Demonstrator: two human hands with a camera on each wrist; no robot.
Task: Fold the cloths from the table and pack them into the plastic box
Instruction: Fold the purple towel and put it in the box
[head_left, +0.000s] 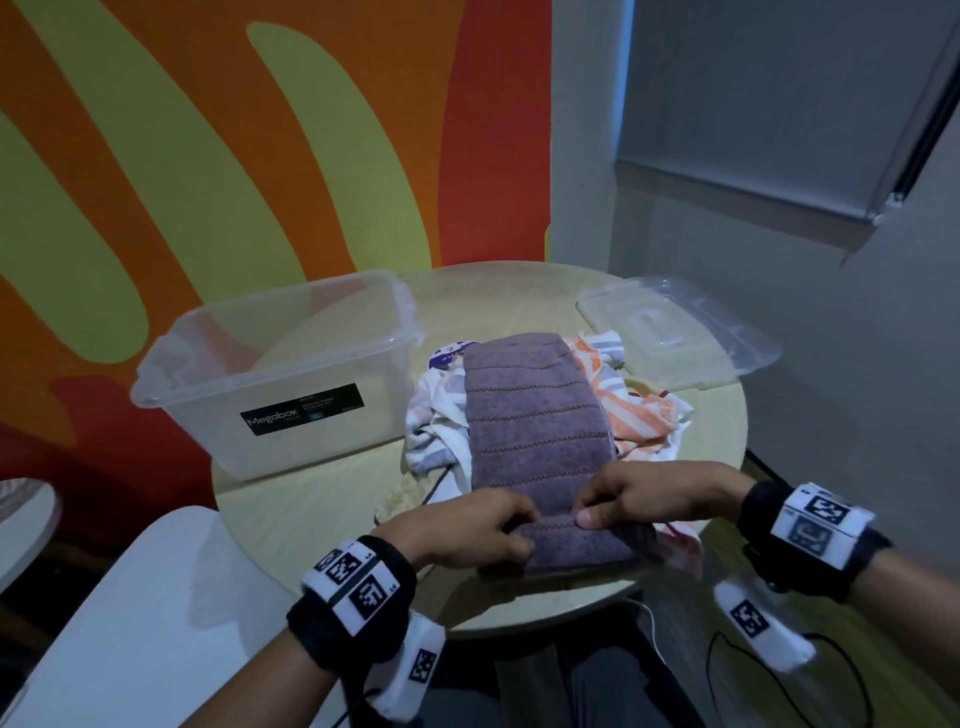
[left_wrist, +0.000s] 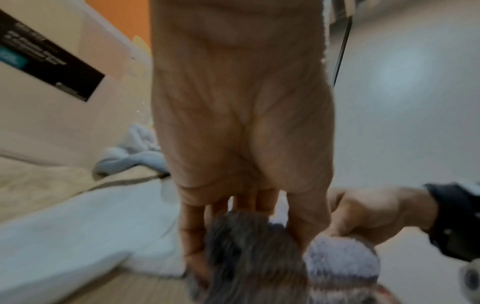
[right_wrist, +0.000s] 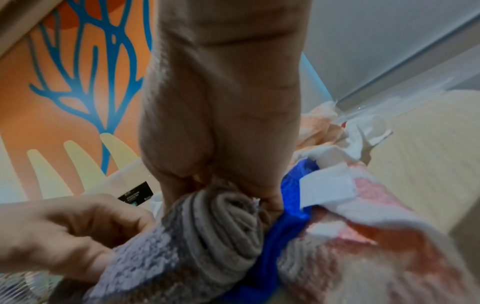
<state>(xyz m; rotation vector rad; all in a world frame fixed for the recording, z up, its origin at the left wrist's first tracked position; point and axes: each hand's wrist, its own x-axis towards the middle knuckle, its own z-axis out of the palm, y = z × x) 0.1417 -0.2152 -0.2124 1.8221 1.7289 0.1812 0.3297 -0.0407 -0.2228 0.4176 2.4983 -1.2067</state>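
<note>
Clear plastic box: stands on the left of the round table, open at the top, a black label on its near wall; nothing plainly visible inside.
White chair back: at the near left, below the table edge.
Left hand: fingers curled down onto the near end of the purple towel, gripping the rolled edge from the left; in the left wrist view the fingers wrap over the dark pile of the towel.
Purple towel: lies lengthwise in the middle of the table on top of the other cloths, its far end toward the wall, its near end turned over into a thick roll held by both hands; brown stitch lines cross it.
Cloth pile: white and grey pieces show to the left of the towel, an orange-striped cloth to its right; a blue cloth shows under the roll in the right wrist view.
Right hand: closed on the roll from the right, thumb pressed on the front of the fold, fingers over the top.
Lid: clear plastic, flat on the far right of the table, just beside the orange-striped cloth.
Wrist bands: black, with white printed markers, on both wrists.
</note>
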